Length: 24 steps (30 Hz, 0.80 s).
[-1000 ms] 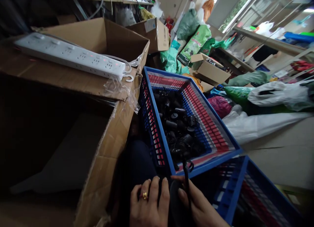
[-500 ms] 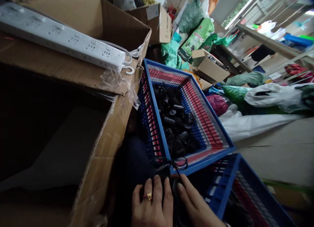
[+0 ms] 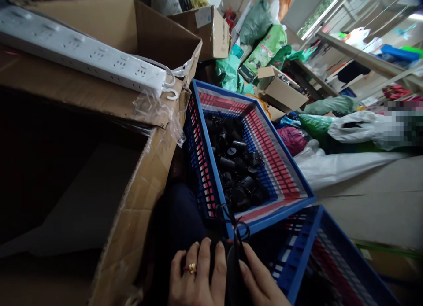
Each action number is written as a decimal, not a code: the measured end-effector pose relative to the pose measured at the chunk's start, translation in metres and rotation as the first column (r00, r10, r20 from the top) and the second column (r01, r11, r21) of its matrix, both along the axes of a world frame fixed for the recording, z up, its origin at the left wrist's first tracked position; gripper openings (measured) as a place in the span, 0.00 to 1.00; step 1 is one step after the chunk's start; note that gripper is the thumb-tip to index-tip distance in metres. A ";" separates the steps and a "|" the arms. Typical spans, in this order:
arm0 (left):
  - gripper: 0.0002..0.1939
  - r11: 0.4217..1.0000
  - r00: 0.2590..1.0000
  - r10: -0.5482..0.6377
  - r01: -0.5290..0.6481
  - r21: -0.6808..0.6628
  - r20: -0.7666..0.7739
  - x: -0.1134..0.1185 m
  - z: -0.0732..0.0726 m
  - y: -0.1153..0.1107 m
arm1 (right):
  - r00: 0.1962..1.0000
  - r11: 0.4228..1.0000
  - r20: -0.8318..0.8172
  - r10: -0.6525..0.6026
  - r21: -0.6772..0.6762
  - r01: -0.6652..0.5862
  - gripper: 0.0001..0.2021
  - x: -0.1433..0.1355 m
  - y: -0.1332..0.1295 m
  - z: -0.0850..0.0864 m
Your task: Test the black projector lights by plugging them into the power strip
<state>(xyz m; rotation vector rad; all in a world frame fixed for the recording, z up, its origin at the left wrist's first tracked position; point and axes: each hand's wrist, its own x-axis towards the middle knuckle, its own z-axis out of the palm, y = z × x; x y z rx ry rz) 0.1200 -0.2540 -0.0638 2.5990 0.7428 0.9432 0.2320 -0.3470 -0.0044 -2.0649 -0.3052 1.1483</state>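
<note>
Two hands are seen at the bottom edge, closed together around one black part (image 3: 231, 270). The left hand (image 3: 194, 275), with a ring on one finger, is curled on the left side of the part; the right hand (image 3: 261, 282) is pressed on its right side, the fingers bent over it. A thin black cord (image 3: 236, 222) rises from the part and makes a small loop just above the fingers, in front of the near rim of the blue basket (image 3: 264, 220). The part itself is mostly hidden between the hands, so its shape cannot be told.

In the basket many similar black parts (image 3: 236, 174) are piled. A second basket (image 3: 307, 253) stands lower right; what is inside is too dark to tell. At the left, a large open carton (image 3: 139, 218) is placed, and a white power strip (image 3: 82, 55) lies on its flap.

The step in hand is judged to be the handling of the cord on one part, probably its winding or tying. For the next move, the loop should be kept under tension and the part held steady by the left hand, while the cord is guided by the right fingers.
</note>
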 end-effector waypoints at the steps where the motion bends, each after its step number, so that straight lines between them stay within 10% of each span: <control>1: 0.19 1.000 1.000 0.005 -0.005 0.006 -0.009 0.001 0.000 0.000 | 1.000 1.000 0.015 -0.014 -0.012 0.014 0.31 -0.001 0.002 0.000; 24: 0.21 0.994 0.999 -0.028 0.024 0.111 0.039 -0.006 -0.005 -0.010 | 0.972 0.996 -0.233 0.011 0.091 0.011 0.29 0.010 0.013 0.013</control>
